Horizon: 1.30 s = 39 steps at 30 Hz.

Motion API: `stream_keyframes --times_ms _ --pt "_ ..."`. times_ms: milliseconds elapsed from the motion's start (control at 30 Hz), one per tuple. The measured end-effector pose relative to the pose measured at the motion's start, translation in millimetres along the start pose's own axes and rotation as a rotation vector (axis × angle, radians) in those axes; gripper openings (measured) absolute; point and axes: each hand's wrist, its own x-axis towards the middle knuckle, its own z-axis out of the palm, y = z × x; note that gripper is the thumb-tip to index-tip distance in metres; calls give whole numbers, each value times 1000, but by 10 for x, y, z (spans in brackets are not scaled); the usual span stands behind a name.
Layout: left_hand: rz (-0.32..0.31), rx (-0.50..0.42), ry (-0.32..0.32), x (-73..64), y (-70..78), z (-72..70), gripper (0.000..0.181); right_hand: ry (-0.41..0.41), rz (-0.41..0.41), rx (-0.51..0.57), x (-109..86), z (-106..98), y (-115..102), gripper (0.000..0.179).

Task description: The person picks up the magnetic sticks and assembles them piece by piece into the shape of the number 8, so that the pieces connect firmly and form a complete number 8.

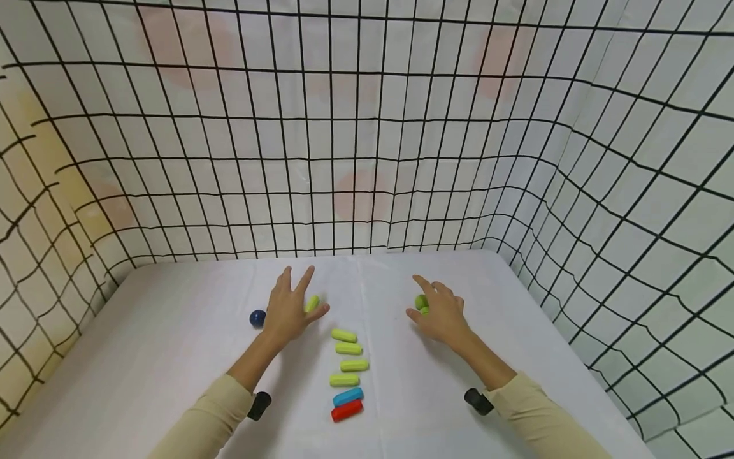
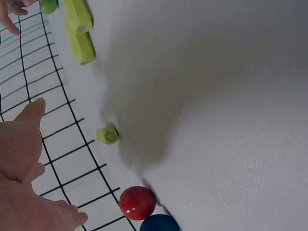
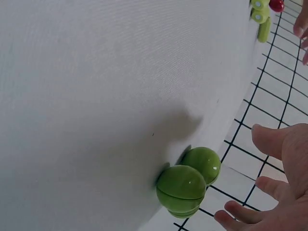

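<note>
1. The left hand (image 1: 287, 313) is hovering, fingers spread, holding nothing, by a dark blue ball (image 1: 257, 318) and a lime stick (image 1: 312, 303); one brush could be sending that ball rolling.
2. The right hand (image 1: 444, 315) is hovering, fingers splayed and unladen, over the green balls (image 3: 181, 188); a clumsy nudge could be scattering them.
3. Sleeves (image 1: 220, 405) could be skewing the stick row (image 1: 354, 365) lying on the bench (image 1: 487, 271).
4. In the head view, the left hand is hiding the red ball (image 2: 137, 203); overlap is blurring the green count.
</note>
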Motion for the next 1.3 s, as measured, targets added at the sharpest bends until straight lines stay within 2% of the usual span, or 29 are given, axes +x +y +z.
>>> stream_keyframes --times_ms 233,600,1167,1300 --pt "-62 -62 -56 42 19 34 87 46 13 77 65 28 93 68" --pt "-101 -77 -66 88 14 123 78 94 13 158 213 20 154 50" --pt "-135 -103 0 170 -108 274 53 13 111 194 370 59 246 46" --pt "-137 -121 -15 183 -119 299 47 -1 146 212 376 72 269 45"
